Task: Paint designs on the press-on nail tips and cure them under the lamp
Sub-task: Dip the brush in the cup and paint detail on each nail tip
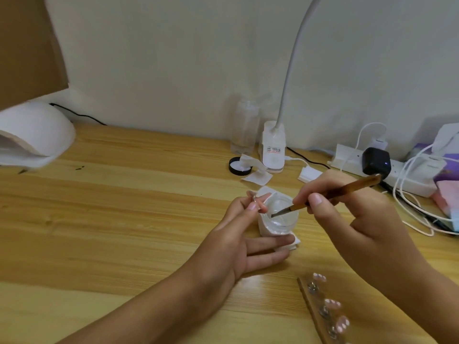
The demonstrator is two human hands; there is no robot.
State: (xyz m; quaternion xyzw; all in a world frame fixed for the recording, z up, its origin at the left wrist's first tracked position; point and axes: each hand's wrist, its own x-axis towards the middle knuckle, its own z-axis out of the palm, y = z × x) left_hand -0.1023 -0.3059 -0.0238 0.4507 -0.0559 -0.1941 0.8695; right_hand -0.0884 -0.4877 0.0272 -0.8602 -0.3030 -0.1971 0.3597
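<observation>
My right hand grips a brown-handled nail brush, and its dark tip dips into a small clear jar standing on white wipes. My left hand pinches a small nail tip on a metal holder between thumb and forefinger just left of the jar; its other fingers lie stretched beside the jar. A wooden strip at the lower right carries three pink painted nail tips on metal stands. The white curing lamp sits at the far left of the wooden table.
A black jar lid, loose white wipes, a clear bottle and a white gooseneck desk lamp stand behind the jar. A power strip with a black plug and tangled white cables fills the right side.
</observation>
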